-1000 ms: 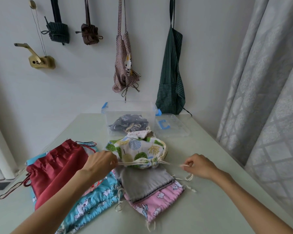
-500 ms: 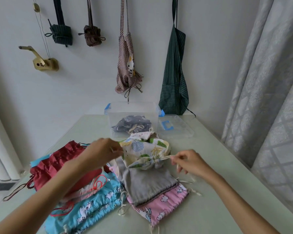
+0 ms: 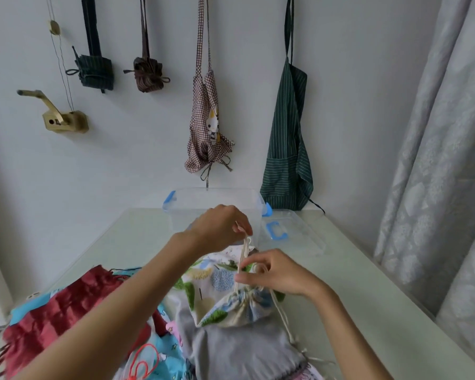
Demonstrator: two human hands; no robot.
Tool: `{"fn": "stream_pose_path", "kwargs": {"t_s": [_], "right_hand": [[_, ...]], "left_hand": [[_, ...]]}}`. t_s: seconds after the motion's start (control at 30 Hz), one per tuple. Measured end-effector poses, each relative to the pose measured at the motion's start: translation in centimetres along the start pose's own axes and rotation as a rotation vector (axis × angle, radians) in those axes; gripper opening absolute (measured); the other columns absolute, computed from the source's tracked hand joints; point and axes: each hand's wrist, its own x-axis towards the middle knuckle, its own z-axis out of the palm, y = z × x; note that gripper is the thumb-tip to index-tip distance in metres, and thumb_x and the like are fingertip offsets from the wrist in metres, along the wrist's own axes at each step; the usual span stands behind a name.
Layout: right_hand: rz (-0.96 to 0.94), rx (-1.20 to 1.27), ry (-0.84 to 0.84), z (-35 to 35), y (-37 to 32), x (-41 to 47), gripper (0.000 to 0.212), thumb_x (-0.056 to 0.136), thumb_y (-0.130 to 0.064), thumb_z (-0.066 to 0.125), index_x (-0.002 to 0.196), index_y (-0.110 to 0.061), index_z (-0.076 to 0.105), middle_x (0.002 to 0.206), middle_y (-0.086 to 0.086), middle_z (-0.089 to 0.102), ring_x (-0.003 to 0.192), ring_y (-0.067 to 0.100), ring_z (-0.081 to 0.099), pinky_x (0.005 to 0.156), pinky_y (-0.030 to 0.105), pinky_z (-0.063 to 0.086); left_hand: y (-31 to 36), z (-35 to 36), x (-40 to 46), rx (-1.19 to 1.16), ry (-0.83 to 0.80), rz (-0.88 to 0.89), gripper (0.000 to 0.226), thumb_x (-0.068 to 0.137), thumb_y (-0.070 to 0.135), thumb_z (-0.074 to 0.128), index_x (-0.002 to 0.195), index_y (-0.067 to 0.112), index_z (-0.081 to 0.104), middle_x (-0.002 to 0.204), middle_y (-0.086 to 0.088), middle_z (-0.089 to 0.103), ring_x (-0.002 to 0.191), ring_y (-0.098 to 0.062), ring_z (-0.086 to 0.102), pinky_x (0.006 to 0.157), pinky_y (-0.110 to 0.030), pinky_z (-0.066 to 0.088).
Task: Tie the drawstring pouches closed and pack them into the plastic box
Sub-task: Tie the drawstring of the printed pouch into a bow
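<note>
1. Setting: a pale green bench (image 3: 368, 283) stands against a white wall hung with aprons; a curtain lies to the right.
2. Work item: the tree-print pouch (image 3: 217, 294) rests on a grey pouch (image 3: 239, 349) near the bench's front, its gathered neck facing right.
3. Left hand (image 3: 220, 229): raised beyond the pouch, pinching the cream cord (image 3: 243, 250) taut and upward.
4. Right hand (image 3: 274, 272): just above the neck, fingers pinching a cord loop.
5. Key relation: the cord runs near-vertical between both hands.
6. Destination: the plastic box (image 3: 214, 198) sits straight ahead beyond the hands, nearer the left hand; its lid (image 3: 294, 237) lies beside it.
</note>
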Motion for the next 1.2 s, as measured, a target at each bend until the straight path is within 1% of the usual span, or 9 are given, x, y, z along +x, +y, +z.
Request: {"fn": "stream_pose_path", "kwargs": {"t_s": [0.17,0.23,0.37,0.47,0.67,0.8,0.9,1.07,1.2], "right_hand": [[0.127,0.188,0.129,0.7,1.3,2.3,0.022,0.081,-0.033,0.071,0.093,-0.016,0.076,0.067,-0.016,0.065,0.067,-0.002,0.057,0.058,0.010,0.042],[0.201,0.231,0.116,0.5,1.5,2.4,0.021,0.083,-0.036,0.069,0.094,-0.018,0.074,0.060,-0.014,0.060,0.057,-0.001,0.053,0.049,0.012,0.042],[0.214,0.271,0.137,0.3,1.5,2.3,0.020,0.086,-0.035,0.066,0.094,-0.018,0.071,0.036,-0.017,0.049,0.034,-0.006,0.044,0.041,0.012,0.035],[0.179,0.321,0.193,0.8,1.9,2.3,0.016,0.086,-0.033,0.065,0.090,-0.019,0.072,0.038,-0.014,0.047,0.031,-0.004,0.040,0.038,0.010,0.031],[0.125,0.279,0.233,0.6,2.8,2.4,0.017,0.084,-0.030,0.069,0.095,-0.018,0.074,0.039,-0.022,0.050,0.045,-0.007,0.047,0.043,0.006,0.034],[0.144,0.219,0.176,-0.7,3.3,1.7,0.016,0.079,-0.027,0.074,0.092,-0.017,0.076,0.061,-0.014,0.067,0.059,-0.005,0.061,0.045,0.003,0.035],[0.179,0.092,0.205,-1.2,3.6,1.5,0.013,0.076,-0.026,0.077,0.085,-0.018,0.077,0.072,-0.008,0.070,0.061,-0.006,0.060,0.049,0.005,0.036],[0.196,-0.017,0.103,-0.5,3.6,1.6,0.014,0.077,-0.026,0.076,0.087,-0.016,0.077,0.031,-0.019,0.046,0.034,-0.009,0.044,0.037,0.003,0.028],[0.180,-0.048,0.104,0.3,3.5,2.0,0.016,0.075,-0.027,0.078,0.087,-0.016,0.078,0.042,-0.021,0.055,0.048,-0.010,0.051,0.048,0.005,0.032]], "left_hand": [[-1.6,1.9,0.8,-0.248,0.043,-0.105,0.028,0.079,0.011,0.072,0.105,0.019,0.070,0.102,0.003,0.070,0.088,-0.009,0.065,0.085,-0.028,0.053],[-2.7,2.1,0.1,-0.300,0.091,-0.282,0.035,0.078,0.015,0.075,0.111,0.017,0.063,0.101,0.002,0.067,0.086,-0.013,0.062,0.087,-0.032,0.053],[-3.0,2.7,-1.7,-0.381,-0.246,-0.386,0.029,0.083,0.034,0.068,0.103,0.014,0.072,0.088,-0.001,0.071,0.076,-0.014,0.065,0.071,-0.024,0.055],[-2.1,4.6,-1.7,-0.397,-0.327,-0.377,0.031,0.083,0.039,0.067,0.093,0.011,0.075,0.068,0.003,0.064,0.061,-0.007,0.059,0.064,-0.018,0.052],[-2.8,8.1,-2.2,-0.486,0.069,-0.419,0.041,0.086,0.035,0.064,0.063,0.002,0.067,0.039,0.007,0.038,0.037,-0.005,0.027,0.046,-0.020,0.028],[-3.9,8.4,-2.7,-0.778,0.181,-0.469,0.033,0.093,0.030,0.056,0.080,0.007,0.076,0.063,-0.011,0.058,0.058,-0.016,0.046,0.060,-0.025,0.040],[-4.4,9.1,-3.0,-0.993,0.250,-0.541,0.028,0.093,0.028,0.056,0.074,0.020,0.076,0.073,-0.011,0.062,0.067,-0.018,0.050,0.069,-0.029,0.042],[-5.3,8.7,-3.2,-1.242,0.360,-0.529,0.015,0.087,0.024,0.064,0.084,0.016,0.076,0.073,0.004,0.073,0.067,0.000,0.065,0.064,-0.009,0.051],[-5.6,7.7,-3.0,-1.431,0.161,-0.452,0.026,0.098,0.020,0.044,0.093,0.017,0.069,0.094,0.004,0.075,0.092,-0.003,0.069,0.081,-0.013,0.052]]}}
